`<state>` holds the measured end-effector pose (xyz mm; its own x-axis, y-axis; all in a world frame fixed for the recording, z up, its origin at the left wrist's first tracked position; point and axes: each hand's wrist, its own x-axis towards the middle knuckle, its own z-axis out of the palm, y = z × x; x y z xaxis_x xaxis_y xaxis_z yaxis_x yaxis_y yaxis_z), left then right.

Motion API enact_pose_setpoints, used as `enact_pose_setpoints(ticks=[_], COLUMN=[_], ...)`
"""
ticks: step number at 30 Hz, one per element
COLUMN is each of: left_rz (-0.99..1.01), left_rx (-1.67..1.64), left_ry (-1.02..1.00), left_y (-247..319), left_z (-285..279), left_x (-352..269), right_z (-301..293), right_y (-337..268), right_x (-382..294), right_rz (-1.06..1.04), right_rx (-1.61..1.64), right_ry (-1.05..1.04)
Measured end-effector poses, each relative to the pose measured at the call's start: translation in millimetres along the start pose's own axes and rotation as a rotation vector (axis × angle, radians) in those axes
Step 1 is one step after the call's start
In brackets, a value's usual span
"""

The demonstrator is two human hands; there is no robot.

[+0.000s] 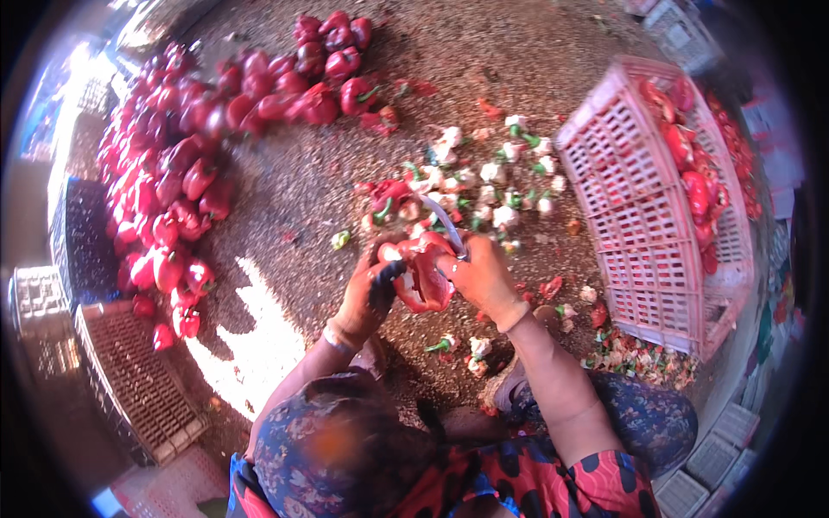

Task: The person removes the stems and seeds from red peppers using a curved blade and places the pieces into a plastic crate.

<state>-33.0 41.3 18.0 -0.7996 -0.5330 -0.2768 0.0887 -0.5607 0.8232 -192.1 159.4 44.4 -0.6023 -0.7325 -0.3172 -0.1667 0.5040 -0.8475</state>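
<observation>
Between my two gloved hands is a red bell pepper [424, 275], cut open so that its hollow inside shows. My left hand [366, 294], in an orange glove with dark patches, grips the pepper's left side. On the other side, my right hand [482, 275] wears an orange glove and holds a knife with a curved blade [443, 217]. The blade points up and away from me, and the handle is hidden in the fist. My right thumb reaches to the pepper's edge. Just beyond the hands lie cut-out pepper cores [499, 178] with green stems.
A heap of whole red peppers [194, 175] spreads across the ground at left. A pink plastic crate [615, 194], tilted at right, holds cut red peppers [696, 188]. Another crate [139, 375] stands at lower left. Core scraps [647, 359] lie beside my knee.
</observation>
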Motion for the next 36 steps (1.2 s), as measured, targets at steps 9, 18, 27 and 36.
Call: enact_pose_setpoints(ticks=[9, 18, 27, 36], left_rz=[-0.220, 0.096, 0.663, 0.781], left_rx=[0.022, 0.559, 2.069, 2.043], left_ry=[-0.071, -0.605, -0.791, -0.854], left_y=[11.1, 58.6, 99.8, 24.9], left_z=[14.6, 102.1, 320.5, 367.9], left_x=[-1.3, 55.3, 138.7, 249.5], right_z=[-199.1, -289.1, -435.0, -428.2], right_y=[3.0, -70.0, 43.5, 187.7], right_x=[-0.6, -21.5, -219.8, -214.0], right_rz=[-0.647, 0.059, 0.508, 0.051], right_rx=[1.470, 0.126, -1.090, 0.506], right_ry=[-0.157, 0.318, 1.101, 1.226])
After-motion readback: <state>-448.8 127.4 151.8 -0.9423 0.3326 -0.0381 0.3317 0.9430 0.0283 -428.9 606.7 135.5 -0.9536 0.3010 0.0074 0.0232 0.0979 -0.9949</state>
